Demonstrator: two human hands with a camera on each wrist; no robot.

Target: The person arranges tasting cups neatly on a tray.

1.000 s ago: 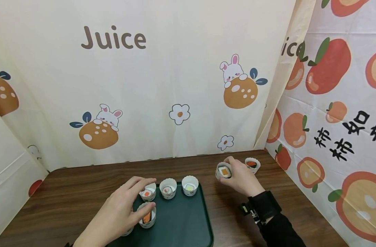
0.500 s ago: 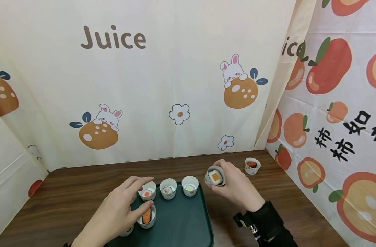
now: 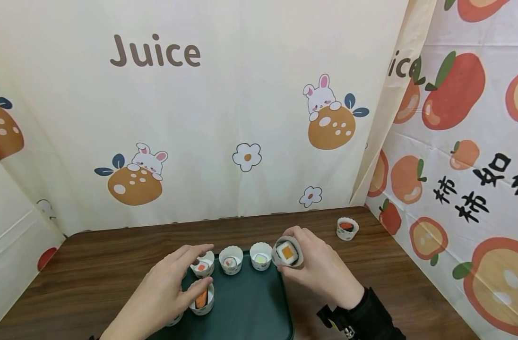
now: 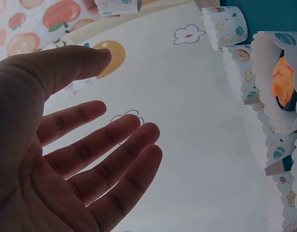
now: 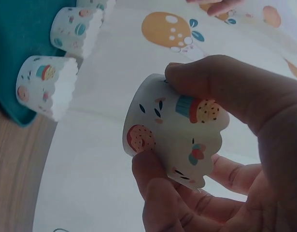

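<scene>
My right hand grips a scalloped paper cup printed with cupcakes and donuts. Inside that cup lies a white sushi piece with a yellow-orange centre. The cup tilts toward me beside the right rim of the dark green tray. Over the tray's left side hovers my left hand, fingers extended and holding nothing. Near its fingertips stands a paper cup with an orange-topped sushi piece. Behind it, a row of cups runs along the far edge, including one with a pale green filling. Other cups are partly hidden by the left hand.
Another paper cup with a red-topped piece stands on the brown wooden table at the back right. A printed curtain rises behind the table, and a fruit-patterned cloth hangs along the right side.
My right hand has carried the sushi cup left and nearer, from the table's back right to the tray's right edge. The left hand stays almost still.
</scene>
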